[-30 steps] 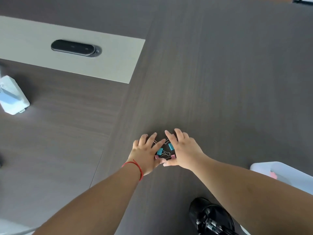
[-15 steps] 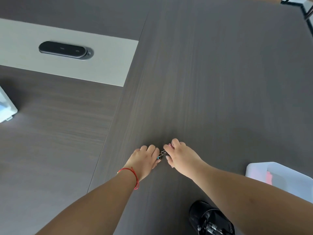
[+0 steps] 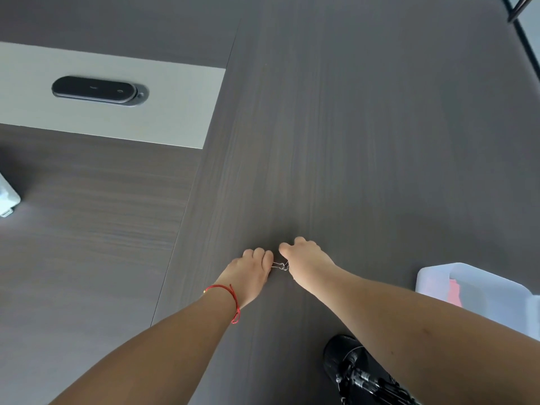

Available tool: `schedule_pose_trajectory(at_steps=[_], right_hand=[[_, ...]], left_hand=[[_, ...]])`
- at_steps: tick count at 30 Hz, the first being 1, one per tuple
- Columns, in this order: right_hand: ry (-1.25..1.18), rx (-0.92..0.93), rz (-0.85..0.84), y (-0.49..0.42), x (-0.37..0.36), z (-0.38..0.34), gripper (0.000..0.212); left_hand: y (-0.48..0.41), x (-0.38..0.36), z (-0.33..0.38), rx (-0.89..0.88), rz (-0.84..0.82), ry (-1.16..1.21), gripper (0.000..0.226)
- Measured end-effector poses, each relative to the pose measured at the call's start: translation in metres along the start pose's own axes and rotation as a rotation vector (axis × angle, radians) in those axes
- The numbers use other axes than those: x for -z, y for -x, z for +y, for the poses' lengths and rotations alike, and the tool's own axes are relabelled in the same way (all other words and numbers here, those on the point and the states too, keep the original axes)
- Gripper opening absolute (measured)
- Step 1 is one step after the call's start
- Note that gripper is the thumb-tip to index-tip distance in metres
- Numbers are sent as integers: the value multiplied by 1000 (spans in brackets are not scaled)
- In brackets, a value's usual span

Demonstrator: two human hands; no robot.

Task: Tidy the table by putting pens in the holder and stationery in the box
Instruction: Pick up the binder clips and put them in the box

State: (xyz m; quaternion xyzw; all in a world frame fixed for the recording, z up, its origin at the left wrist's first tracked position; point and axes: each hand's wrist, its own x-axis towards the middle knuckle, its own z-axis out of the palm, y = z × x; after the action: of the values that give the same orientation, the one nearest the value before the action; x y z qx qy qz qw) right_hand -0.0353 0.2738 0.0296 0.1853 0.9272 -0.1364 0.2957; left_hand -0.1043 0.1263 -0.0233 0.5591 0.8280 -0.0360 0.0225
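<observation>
My left hand (image 3: 248, 273), with a red string at its wrist, and my right hand (image 3: 306, 261) lie side by side on the dark wooden table, both curled into fists. Binder clips are gathered inside them; only the wire handles of the binder clips (image 3: 280, 265) show in the gap between the two hands. The white plastic box (image 3: 479, 290) stands to the right with something pink inside. The black pen holder (image 3: 344, 358) with dark pens in it sits at the bottom, partly hidden under my right forearm.
A light grey inset panel (image 3: 163, 112) with a black oval cover (image 3: 93, 90) lies at the upper left. A small white object (image 3: 7, 200) sits at the left edge. A black frame (image 3: 526, 39) crosses the top right corner.
Both hands had spread fingers around several blue and pink binder clips; they have closed over the clips, which are now almost fully hidden. The view shifted slightly.
</observation>
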Motion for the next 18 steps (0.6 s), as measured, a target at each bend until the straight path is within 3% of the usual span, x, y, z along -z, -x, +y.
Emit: schedule_pose_trajectory(at_steps=[7,10,14,18], right_hand=[[-87,-97,70,12,-12,2,31],[-40,-207,21,1,-21,-5,40],[-12,-264,-2,-14,-33,-11,37],[-78,-285,62,-5,-27,-11,38]], left_hand=[[-1,8,13,83,-154,-30,40],[0,8,18,122,-146,-42,30],[1,8,20,138,-89,-63,18],[7,8,23,181,-101,-66,25]])
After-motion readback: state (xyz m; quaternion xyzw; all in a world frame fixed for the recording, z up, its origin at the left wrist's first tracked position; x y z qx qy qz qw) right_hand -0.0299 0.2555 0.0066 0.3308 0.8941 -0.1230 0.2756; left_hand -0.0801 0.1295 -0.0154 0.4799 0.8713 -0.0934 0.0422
